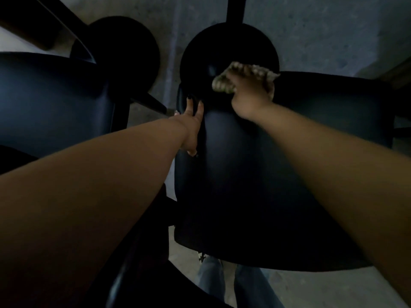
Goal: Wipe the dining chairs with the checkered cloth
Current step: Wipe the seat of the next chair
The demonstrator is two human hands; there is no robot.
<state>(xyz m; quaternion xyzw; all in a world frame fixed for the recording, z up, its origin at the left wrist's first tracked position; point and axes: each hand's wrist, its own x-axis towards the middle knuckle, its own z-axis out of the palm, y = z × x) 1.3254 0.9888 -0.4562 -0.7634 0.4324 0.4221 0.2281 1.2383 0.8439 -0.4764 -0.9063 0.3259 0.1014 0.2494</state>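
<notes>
Grey floor [322, 30]; dark chairs [244, 185] seemingly upon it

Bare arms, blue jeans [235, 283], dark nail polish

The right hand [249, 94] is pressing the checkered cloth [242, 77] onto the dark chair [244, 185], while the left hand [192, 127] is gripping the chair's left edge.
</notes>
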